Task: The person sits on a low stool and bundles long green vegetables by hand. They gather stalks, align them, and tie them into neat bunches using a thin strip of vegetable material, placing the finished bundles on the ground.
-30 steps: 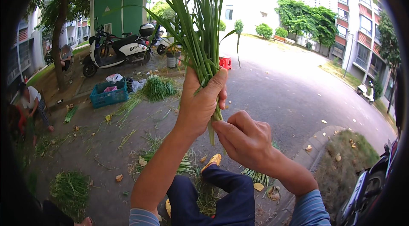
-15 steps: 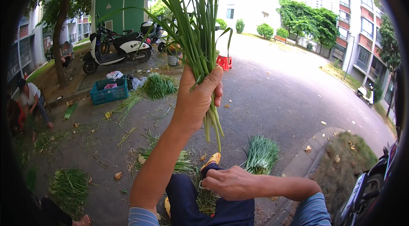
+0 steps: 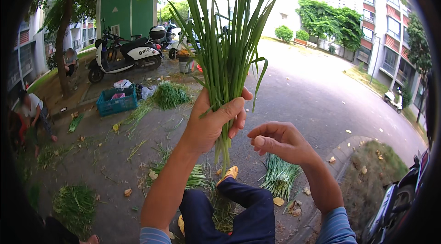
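Note:
My left hand grips a bunch of garlic chives low on the stems, holding it upright in front of me. The long flat leaves fan out above the fist, and pale stem ends stick out below. To the right and slightly lower, my right hand is raised with its fingers curved and thumb apart, holding nothing and not touching the bunch. Below that hand, a neat heap of chives lies on the pavement. More loose chives lie left of my yellow shoe.
A teal crate holding bags stands at left, beside another green heap. A further heap lies at lower left. Behind are a parked white scooter and a person bending over. A curb runs along my right.
My right hand has risen from near my knee to beside the bunch, and its fingers have loosened. The bunch has spread wider at the top, while my left hand has shifted slightly down.

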A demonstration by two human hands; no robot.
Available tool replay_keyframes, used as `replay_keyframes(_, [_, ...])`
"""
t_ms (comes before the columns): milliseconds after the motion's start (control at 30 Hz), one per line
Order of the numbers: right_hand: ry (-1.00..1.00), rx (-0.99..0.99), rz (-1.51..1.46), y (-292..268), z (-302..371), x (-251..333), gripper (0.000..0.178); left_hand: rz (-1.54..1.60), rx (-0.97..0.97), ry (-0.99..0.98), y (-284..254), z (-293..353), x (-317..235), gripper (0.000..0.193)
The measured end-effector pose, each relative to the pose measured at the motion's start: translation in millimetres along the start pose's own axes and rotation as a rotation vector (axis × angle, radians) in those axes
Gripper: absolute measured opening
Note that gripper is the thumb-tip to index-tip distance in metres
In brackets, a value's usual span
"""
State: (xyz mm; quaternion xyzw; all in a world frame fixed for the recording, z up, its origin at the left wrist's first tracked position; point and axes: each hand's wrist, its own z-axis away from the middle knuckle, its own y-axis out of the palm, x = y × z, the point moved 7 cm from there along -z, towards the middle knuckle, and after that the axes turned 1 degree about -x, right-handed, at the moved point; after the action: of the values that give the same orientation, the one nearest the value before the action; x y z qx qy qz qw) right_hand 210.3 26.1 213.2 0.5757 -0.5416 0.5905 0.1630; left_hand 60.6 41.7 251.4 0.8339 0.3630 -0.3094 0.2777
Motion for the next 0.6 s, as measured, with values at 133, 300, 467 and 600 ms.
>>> replay_keyframes(133, [-0.139,0.172,-0.253,24.5,-11.6,16.4,0.072,0.078,0.096,-0.015,10.4,3.1,3.3,0.026])
replay_keyframes(300, [-0.240,0.184,-0.524,20.8,-31.1,34.5,0.074,0.161,0.190,-0.112,14.2,14.9,18.9,0.025])
replay_keyframes(467, [-0.369,0.017,-0.451,-0.2,-43.8,57.8,0.069,0.202,0.151,-0.181,20.4,28.2,32.3,0.025])
replay_keyframes(600, [-0.389,-0.015,-0.569,-1.5,-50.3,69.5,0.068,0.242,0.264,-0.290,24.2,32.0,48.6,0.026])
